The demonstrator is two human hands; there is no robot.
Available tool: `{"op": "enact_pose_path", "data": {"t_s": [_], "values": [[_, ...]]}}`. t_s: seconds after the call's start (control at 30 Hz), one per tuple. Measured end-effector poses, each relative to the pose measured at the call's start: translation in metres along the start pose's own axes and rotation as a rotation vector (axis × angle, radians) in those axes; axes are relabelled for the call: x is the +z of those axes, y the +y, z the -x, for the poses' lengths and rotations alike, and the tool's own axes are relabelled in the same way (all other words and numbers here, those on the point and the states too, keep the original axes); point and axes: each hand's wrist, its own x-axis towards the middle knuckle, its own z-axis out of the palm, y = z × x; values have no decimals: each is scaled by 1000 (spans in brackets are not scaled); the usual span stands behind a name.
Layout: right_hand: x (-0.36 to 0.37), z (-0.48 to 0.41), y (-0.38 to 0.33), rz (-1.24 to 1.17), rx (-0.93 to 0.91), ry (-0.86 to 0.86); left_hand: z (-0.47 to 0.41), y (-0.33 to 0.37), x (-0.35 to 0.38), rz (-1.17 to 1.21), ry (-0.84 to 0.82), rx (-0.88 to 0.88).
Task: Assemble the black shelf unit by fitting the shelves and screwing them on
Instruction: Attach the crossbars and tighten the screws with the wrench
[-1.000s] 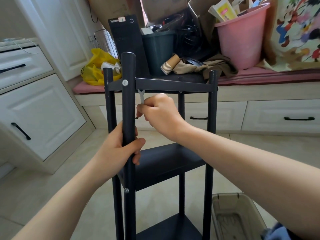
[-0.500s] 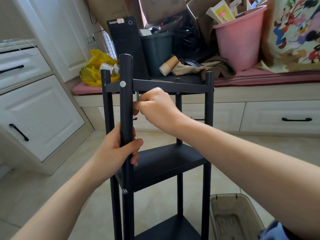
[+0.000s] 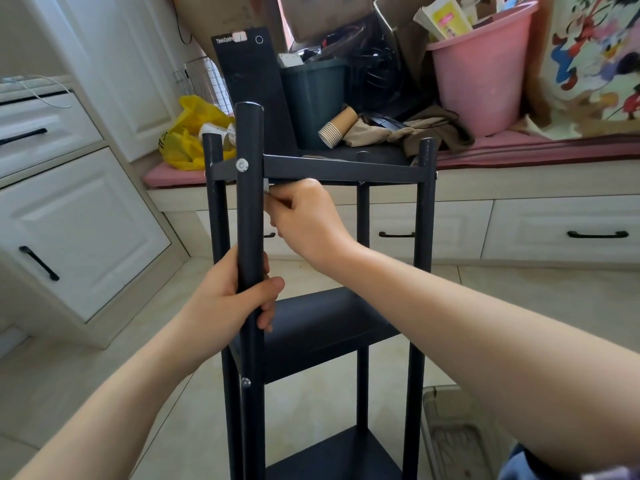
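Risen under the top shelf (image 3: 343, 168), right hand (image 3: 308, 220) pinches a wrench (image 3: 266, 187), left hand (image 3: 225, 299) grips the front post (image 3: 249, 209); pink bucket (image 3: 485, 74) behind holds booklets (image 3: 446, 15)

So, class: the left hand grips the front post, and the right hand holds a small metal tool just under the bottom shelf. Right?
Not quite: in the head view the right hand holds the tool just under the top shelf, not the bottom one. The left hand does grip the front post.
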Motion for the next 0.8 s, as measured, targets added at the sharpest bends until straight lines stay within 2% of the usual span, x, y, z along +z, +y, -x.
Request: {"op": "enact_pose_path", "data": {"t_s": [0.2, 0.4, 0.57, 0.8], "values": [[13, -4, 13, -33, -70, 149, -1, 1, 1, 23, -22, 12], [15, -5, 17, -54, -125, 191, -1, -2, 3, 1, -5, 11], [7, 0, 17, 20, -71, 115, 0, -1, 2, 18, 10, 4], [-23, 18, 22, 75, 121, -121, 0, 2, 7, -26, 53, 59]]}}
